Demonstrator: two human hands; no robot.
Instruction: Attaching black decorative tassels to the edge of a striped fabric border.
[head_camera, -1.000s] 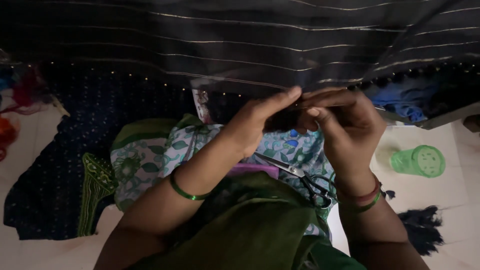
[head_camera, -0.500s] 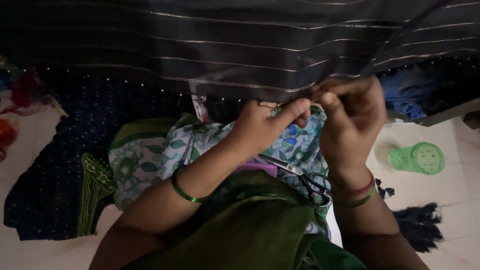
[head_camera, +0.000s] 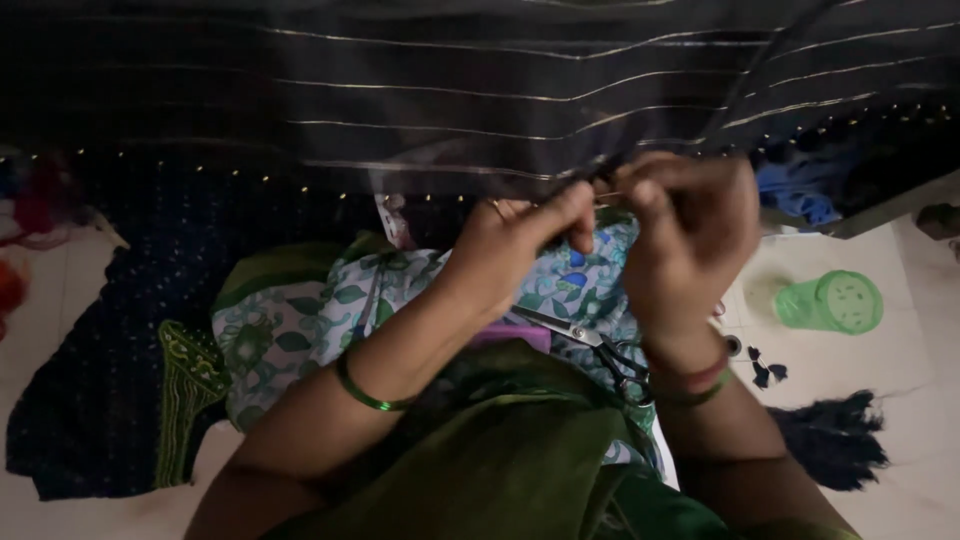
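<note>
A dark striped cloth (head_camera: 450, 90) with thin gold lines hangs across the top of the view. My left hand (head_camera: 515, 240) and my right hand (head_camera: 685, 235) meet at its lower edge, fingertips pinched together on the edge of the cloth. What lies between the fingertips is too small to tell. Green bangles sit on both wrists. A pair of scissors (head_camera: 600, 350) lies on my lap below the hands, on a leaf-printed cloth (head_camera: 300, 320).
A green plastic container (head_camera: 830, 300) stands on the pale floor at the right. A dark tassel bundle (head_camera: 830, 440) lies near my right elbow. A navy dotted cloth with a green embroidered border (head_camera: 110, 380) spreads at the left. Blue cloth (head_camera: 795, 195) is bunched at the upper right.
Both hands have stayed together at the cloth's edge and shifted slightly; the left fingers have curled in closer to the right fingertips.
</note>
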